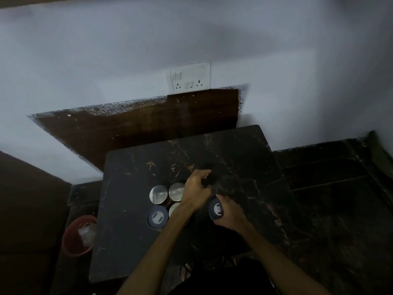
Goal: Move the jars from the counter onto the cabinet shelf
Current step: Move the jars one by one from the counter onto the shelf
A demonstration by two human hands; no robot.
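Several jars stand in a cluster on the dark marble counter [244, 162]. Two silver-lidded jars [158, 194] [176, 190] sit at the back. In front of them are a dark-lidded jar [157, 217] and another silver-lidded jar [174, 209], partly hidden by my left forearm. My left hand [196, 188] is curled over something dark just right of the cluster; what it grips is hidden. My right hand [228, 211] is closed around a dark-lidded jar [215, 209] on the counter.
An orange bucket [77, 236] stands on the floor left of the counter. A white switch and socket plate [190, 77] is on the wall above a dark wooden panel [138, 128]. Dark tiled floor [329, 188] lies to the right. No cabinet shelf is in view.
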